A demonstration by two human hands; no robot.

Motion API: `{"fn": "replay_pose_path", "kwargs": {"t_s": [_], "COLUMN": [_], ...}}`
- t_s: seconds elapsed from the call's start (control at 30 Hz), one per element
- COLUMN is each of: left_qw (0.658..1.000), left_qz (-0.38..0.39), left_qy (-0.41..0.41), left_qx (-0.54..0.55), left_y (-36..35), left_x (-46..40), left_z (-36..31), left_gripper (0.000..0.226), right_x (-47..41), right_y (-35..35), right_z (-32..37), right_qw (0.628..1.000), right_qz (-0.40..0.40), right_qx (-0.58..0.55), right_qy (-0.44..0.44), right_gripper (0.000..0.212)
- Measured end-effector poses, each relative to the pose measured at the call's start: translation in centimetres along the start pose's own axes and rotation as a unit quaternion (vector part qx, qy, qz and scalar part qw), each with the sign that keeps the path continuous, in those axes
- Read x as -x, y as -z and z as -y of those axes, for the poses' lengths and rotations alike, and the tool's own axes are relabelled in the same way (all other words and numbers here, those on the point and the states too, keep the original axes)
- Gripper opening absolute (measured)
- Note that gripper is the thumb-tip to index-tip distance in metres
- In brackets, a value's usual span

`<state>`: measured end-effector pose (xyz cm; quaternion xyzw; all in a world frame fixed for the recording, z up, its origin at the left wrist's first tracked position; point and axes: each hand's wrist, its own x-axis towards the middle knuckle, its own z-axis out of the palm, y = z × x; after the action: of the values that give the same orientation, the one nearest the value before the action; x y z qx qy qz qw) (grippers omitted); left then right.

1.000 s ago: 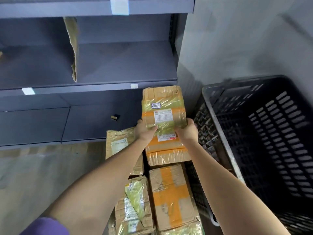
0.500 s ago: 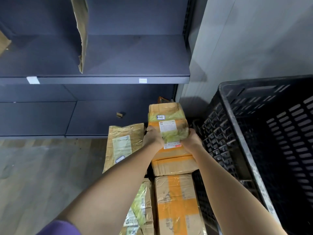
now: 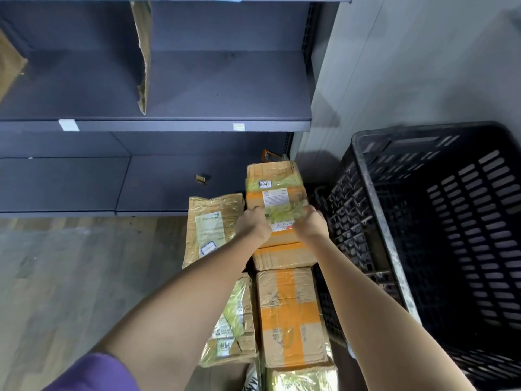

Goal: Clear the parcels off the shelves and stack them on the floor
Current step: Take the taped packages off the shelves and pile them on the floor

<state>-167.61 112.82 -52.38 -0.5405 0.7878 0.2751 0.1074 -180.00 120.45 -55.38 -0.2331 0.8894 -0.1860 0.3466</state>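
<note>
Both hands grip a cardboard parcel (image 3: pixel 275 190) wrapped in yellow-green and orange tape, with a white label on top. My left hand (image 3: pixel 252 224) holds its left side and my right hand (image 3: pixel 310 225) its right side. The parcel sits low over a box with orange tape (image 3: pixel 284 256) by the foot of the shelf. In front lies a larger orange-taped box (image 3: pixel 290 314). A flat brown parcel (image 3: pixel 211 230) leans to the left, and a green-taped parcel (image 3: pixel 231 328) lies beside the large box. The dark shelves (image 3: pixel 183 125) above hold no parcels in view.
A big black slotted plastic crate (image 3: pixel 439 235) stands close on the right, touching the pile. A grey wall (image 3: pixel 408 66) rises behind it. A torn cardboard divider (image 3: pixel 142 52) stands upright on the shelf. Wood-look floor (image 3: pixel 70 277) spreads out to the left.
Both hands have lowered the taped parcel from shelf-edge height down onto the pile by the crate. The view has tilted down and moved closer.
</note>
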Motion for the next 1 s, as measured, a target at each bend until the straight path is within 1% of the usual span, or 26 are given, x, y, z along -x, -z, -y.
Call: {"fn": "replay_pose_path", "kwargs": {"t_s": [0.13, 0.3, 0.47, 0.53, 0.63, 0.7, 0.8, 1.0], "left_qw": [0.999, 0.998, 0.996, 0.994, 0.992, 0.989, 0.984, 0.976], "left_qz": [0.023, 0.029, 0.025, 0.021, 0.010, 0.001, 0.003, -0.001], "left_qy": [-0.045, -0.061, -0.089, -0.106, -0.127, -0.145, -0.176, -0.217], "left_qx": [0.006, -0.008, 0.000, -0.005, -0.016, -0.011, -0.009, -0.014], "left_y": [2.7, 6.8, 10.9, 12.9, 15.7, 17.5, 20.0, 23.2], "left_x": [3.4, 8.0, 12.4, 14.0, 16.2, 17.5, 19.5, 22.3], "left_z": [0.0, 0.1, 1.9, 3.0, 5.0, 6.6, 9.6, 15.1], "left_gripper": [0.020, 0.027, 0.030, 0.028, 0.017, 0.020, 0.014, 0.024], "right_x": [4.0, 9.7, 15.7, 18.0, 21.6, 24.1, 27.8, 33.7], "right_y": [1.5, 2.7, 2.7, 2.7, 2.6, 2.4, 1.9, -0.1], "right_z": [1.3, 3.8, 6.3, 7.5, 9.7, 11.5, 14.2, 18.3], "right_qw": [1.000, 0.999, 0.998, 0.998, 0.998, 0.997, 0.996, 0.990], "right_qz": [0.004, 0.019, 0.025, 0.018, 0.000, -0.017, -0.040, -0.092], "right_qx": [-0.019, -0.020, -0.001, 0.006, 0.006, 0.006, 0.012, 0.010], "right_qy": [0.012, 0.037, 0.051, 0.060, 0.069, 0.075, 0.085, 0.105], "right_gripper": [0.057, 0.059, 0.059, 0.058, 0.059, 0.060, 0.061, 0.059]}}
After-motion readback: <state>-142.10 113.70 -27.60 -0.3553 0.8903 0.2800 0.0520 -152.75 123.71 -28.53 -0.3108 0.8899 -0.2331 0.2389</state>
